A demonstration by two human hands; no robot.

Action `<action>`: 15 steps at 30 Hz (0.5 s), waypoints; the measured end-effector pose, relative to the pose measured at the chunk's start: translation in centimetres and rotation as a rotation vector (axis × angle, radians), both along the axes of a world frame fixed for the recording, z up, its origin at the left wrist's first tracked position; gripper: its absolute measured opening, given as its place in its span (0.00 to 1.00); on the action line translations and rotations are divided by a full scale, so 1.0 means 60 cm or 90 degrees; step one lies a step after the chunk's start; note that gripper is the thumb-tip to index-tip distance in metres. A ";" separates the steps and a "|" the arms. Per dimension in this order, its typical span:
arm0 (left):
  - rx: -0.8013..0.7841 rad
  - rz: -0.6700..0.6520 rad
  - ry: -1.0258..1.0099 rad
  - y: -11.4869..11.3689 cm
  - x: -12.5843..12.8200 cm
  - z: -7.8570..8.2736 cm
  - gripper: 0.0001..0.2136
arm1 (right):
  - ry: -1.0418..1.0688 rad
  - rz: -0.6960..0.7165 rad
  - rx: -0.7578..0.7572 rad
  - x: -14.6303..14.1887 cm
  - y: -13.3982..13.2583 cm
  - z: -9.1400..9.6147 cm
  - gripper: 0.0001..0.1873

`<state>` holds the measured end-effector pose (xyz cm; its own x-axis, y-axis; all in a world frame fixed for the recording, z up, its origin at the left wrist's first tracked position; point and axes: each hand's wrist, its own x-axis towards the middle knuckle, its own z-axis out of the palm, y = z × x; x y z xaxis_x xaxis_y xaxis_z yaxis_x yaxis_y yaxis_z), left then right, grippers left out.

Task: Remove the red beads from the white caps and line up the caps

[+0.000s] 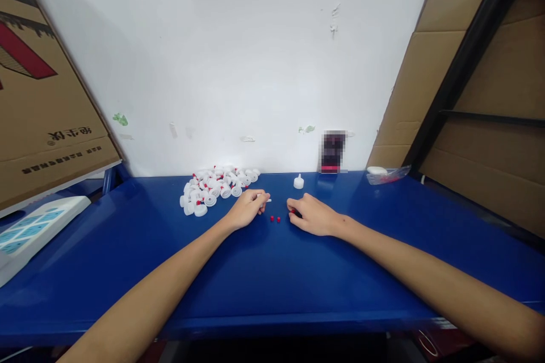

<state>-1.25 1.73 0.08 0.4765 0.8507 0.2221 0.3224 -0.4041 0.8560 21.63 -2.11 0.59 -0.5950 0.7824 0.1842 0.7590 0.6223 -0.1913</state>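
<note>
My left hand (247, 208) rests on the blue table (264, 278), fingers curled around a small white cap part (265, 199). Facing it, my right hand (312, 214) lies on the table with its fingers closed on a tiny red piece (293, 211). Two small red plugs (275, 219) lie loose on the table between the hands. A heap of several white caps with red plugs (217, 187) sits just behind and left of my left hand. One single white cap (298, 182) stands alone behind my right hand.
A white wall (255, 68) closes the back. Cardboard boxes (38, 96) lean at the left, cardboard sheets and a black frame (464, 57) at the right. A white device (29, 227) lies far left. A clear plastic bag (385, 174) lies back right.
</note>
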 end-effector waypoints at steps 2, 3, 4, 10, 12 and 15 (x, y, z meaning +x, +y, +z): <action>-0.002 0.003 0.000 0.003 -0.001 -0.005 0.19 | -0.005 -0.029 0.002 -0.003 -0.001 0.000 0.06; -0.003 0.002 -0.001 0.004 -0.001 -0.006 0.19 | -0.003 -0.036 0.001 -0.003 -0.002 0.000 0.06; -0.001 0.001 0.000 0.003 0.000 -0.006 0.19 | -0.002 -0.038 0.000 -0.003 -0.003 0.000 0.06; 0.008 -0.014 0.073 0.000 0.003 -0.007 0.21 | -0.017 0.069 0.013 -0.002 -0.006 0.003 0.11; 0.013 -0.022 0.108 0.001 0.003 -0.008 0.22 | -0.037 0.114 0.022 -0.002 -0.008 0.005 0.13; 0.025 -0.030 0.125 0.002 0.003 -0.008 0.23 | -0.066 0.136 0.022 -0.005 -0.010 0.009 0.16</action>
<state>-1.05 1.83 -0.37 0.5523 0.8194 0.1535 0.4615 -0.4539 0.7622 21.35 -2.73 1.14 -0.7635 0.6308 0.1381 0.6239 0.7758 -0.0943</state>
